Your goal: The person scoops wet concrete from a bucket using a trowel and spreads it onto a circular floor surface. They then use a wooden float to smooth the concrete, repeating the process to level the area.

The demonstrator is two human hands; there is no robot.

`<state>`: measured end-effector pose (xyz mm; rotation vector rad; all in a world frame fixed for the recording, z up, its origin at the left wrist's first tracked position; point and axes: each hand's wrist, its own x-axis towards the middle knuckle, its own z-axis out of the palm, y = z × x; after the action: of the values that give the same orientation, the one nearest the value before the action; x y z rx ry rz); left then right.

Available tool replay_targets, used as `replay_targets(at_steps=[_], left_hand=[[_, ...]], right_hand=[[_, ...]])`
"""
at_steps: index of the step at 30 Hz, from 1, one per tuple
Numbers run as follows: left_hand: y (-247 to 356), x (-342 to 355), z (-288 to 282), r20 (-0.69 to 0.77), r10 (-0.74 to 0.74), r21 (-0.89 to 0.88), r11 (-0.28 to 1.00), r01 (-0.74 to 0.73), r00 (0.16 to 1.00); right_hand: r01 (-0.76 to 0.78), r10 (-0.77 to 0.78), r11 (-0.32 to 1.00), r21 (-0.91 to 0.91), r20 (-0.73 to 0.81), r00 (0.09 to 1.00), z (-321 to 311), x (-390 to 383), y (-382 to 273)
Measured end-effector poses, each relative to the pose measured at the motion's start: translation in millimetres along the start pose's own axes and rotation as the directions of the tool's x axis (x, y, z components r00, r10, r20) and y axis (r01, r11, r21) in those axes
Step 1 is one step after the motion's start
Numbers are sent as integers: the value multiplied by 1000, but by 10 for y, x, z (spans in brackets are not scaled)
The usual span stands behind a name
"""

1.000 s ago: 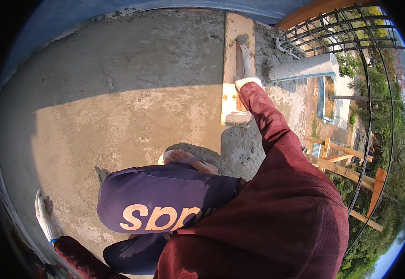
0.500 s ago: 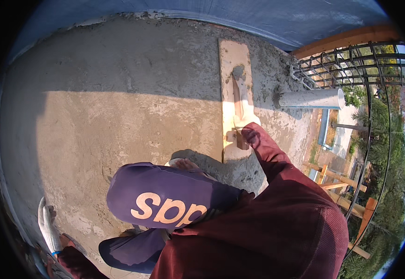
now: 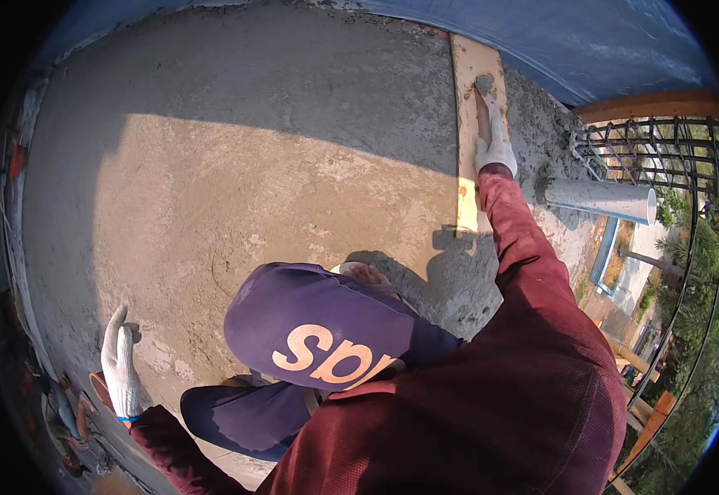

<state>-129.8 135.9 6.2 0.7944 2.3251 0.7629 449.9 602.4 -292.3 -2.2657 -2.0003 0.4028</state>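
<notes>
Cream board (image 3: 468, 136), white gloves (image 3: 498, 152), maroon sleeves (image 3: 525, 231), grey concrete (image 3: 277, 82), blue sheeting (image 3: 541, 41), peach-lettered purple trousers (image 3: 293, 295)

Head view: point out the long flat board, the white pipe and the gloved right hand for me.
Long flat board (image 3: 466, 132): head view, its face left of the handle.
White pipe (image 3: 599, 195): head view, mid-length on its side.
Gloved right hand (image 3: 497, 152): head view, its back.

I now have the gloved right hand (image 3: 497, 153) and the long float (image 3: 467, 136) farther out than half a second ago, nearer the blue sheet (image 3: 558, 49), past the white pipe's (image 3: 599, 200) level, the right arm (image 3: 527, 235) stretched straighter
</notes>
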Motion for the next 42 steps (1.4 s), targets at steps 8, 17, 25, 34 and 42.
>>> replay_targets(at_steps=[8,17,25,34,42], left_hand=[[117,-1010,425,-65,-175,-170,972,162,982],[-461,-200,-17,-169,62,-137,987,-85,984],[-1395,-3180,104,-623,-709,-457,673,582,331],[-1521,-2909,503,-433,-835,-671,550,497,340],[-1479,-3004,634,-249,-860,-966,255,-49,446]], right_hand=[[469,-428,882,-38,351,833,91,-520,-1626],[880,-855,447,162,366,367,706,-1052,-2933],[927,-842,-66,369,478,-251,742,-1736,-2894],[839,-829,-354,414,277,-486,1728,-3856,-5867],[774,-445,-483,411,646,-620,903,-3080,-4181]])
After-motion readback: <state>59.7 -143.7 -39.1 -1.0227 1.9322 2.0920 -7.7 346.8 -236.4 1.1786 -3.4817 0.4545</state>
